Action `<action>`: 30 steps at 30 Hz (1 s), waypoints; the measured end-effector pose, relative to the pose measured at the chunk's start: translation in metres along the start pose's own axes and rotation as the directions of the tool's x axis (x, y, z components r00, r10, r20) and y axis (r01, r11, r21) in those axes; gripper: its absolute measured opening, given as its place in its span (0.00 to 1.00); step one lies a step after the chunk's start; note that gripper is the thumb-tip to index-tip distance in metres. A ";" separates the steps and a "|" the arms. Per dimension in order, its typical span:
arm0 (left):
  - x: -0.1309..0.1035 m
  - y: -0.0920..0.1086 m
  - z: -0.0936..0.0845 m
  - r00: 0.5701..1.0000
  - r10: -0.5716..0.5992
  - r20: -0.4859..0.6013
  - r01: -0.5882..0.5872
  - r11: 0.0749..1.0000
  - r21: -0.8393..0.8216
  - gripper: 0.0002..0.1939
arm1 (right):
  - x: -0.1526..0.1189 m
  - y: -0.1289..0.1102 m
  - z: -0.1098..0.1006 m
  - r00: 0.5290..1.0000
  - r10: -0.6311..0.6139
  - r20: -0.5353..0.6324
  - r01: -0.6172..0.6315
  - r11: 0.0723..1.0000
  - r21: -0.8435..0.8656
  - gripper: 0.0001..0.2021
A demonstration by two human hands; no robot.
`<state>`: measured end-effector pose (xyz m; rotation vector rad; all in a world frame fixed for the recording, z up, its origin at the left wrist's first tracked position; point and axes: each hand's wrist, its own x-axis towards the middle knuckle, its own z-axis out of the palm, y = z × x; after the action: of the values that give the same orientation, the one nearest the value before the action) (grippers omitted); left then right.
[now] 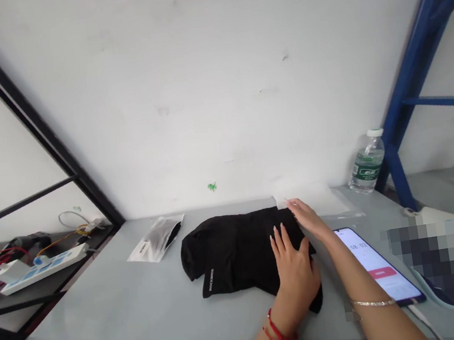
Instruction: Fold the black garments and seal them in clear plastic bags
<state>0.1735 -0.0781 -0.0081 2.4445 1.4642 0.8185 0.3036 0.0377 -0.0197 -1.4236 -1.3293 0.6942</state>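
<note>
A black cloth garment [238, 250] lies spread on the grey table, with small white lettering that looks like "ROCKBROS" near its lower left edge. My left hand [295, 267] rests on the right part of the cloth, palm down and fingers stretched out. At the far right corner of the garment is my right hand [306, 218], its fingers extended leftward against the edge; the underside of those fingers is hidden. Just behind that hand lies a clear plastic bag [333, 203], flat on the table against the wall.
Left of the garment is a small clear packet [156, 240] with something dark inside. A lit phone [378, 267] with a cable lies at right. A water bottle [368, 164] stands by the blue frame [404, 83]. A power strip [46, 268] sits on the black shelf at left.
</note>
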 end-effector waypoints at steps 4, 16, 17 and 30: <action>0.001 -0.011 -0.010 0.995 0.056 0.080 -0.045 0.991 -0.129 0.27 | -0.004 0.002 0.005 0.995 -0.093 0.031 0.096 0.981 -0.167 0.19; 0.052 -0.070 -0.030 0.753 -0.426 0.501 0.658 0.504 -0.560 0.18 | -0.001 0.011 0.005 0.985 -0.162 0.052 0.170 0.919 -0.355 0.13; 0.058 -0.070 -0.028 0.727 -0.427 0.538 0.686 0.435 -0.583 0.17 | -0.001 0.011 0.006 0.985 -0.163 0.053 0.171 0.924 -0.342 0.13; 0.058 -0.108 -0.075 0.722 -0.319 0.615 0.632 -0.057 -0.772 0.16 | -0.026 -0.044 0.019 0.925 -0.304 0.229 0.283 0.952 0.120 0.23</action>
<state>0.0717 0.0159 0.0307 0.7880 0.9557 0.8037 0.2648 0.0120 0.0097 -1.0630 -1.6454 0.7320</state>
